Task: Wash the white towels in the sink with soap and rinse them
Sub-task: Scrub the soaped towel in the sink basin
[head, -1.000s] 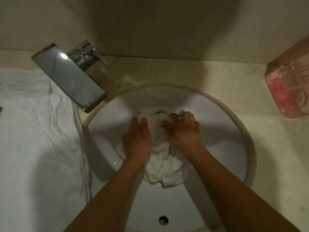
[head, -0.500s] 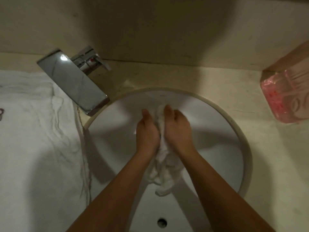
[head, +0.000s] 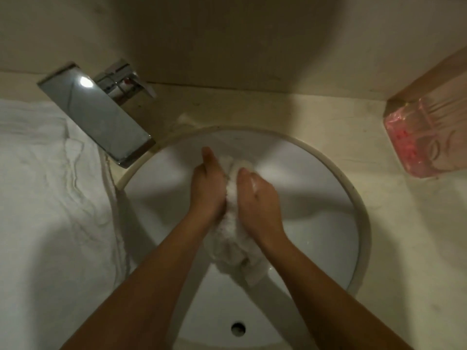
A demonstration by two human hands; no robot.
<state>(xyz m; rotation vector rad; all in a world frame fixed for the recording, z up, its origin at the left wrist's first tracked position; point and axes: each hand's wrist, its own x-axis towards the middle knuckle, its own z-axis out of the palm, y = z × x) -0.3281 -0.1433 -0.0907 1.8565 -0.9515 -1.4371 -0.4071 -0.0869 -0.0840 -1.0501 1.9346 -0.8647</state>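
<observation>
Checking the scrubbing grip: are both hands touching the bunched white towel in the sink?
Touching. The head view shows the left hand and right hand pressed against the bunched white towel squeezed between them.

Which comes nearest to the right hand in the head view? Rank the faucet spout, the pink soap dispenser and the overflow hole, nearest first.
From the right hand:
1. Faucet spout, up and to the left, over the sink rim.
2. Overflow hole, below the hands, in the basin's near wall.
3. Pink soap dispenser, far right on the counter.

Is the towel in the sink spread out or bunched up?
Bunched up: the towel is squeezed into a wad between the left hand and right hand.
</observation>
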